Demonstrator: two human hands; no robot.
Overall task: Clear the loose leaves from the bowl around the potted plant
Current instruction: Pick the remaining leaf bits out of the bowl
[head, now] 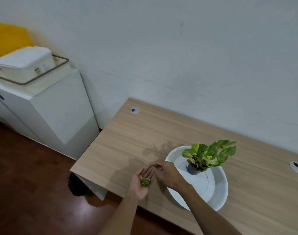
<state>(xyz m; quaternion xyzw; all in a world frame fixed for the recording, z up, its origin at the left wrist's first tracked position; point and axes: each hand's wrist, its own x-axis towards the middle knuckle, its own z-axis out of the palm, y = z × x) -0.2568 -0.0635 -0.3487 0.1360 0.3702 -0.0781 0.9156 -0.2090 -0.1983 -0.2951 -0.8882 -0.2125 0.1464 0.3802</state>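
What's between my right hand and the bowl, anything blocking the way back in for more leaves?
Nothing visible: the right hand hangs at the near-left rim of the bowl. The potted plant stands farther in, beyond it.

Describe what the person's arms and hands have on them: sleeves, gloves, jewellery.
Both forearms are bare, with no sleeve in view. The left hand and the right hand wear no gloves. No watch, ring or bracelet shows, though the picture is too soft to rule out something small.

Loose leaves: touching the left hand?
Touching. Head view shows the loose leaves lying in the upturned, cupped palm of the left hand, beside the bowl.
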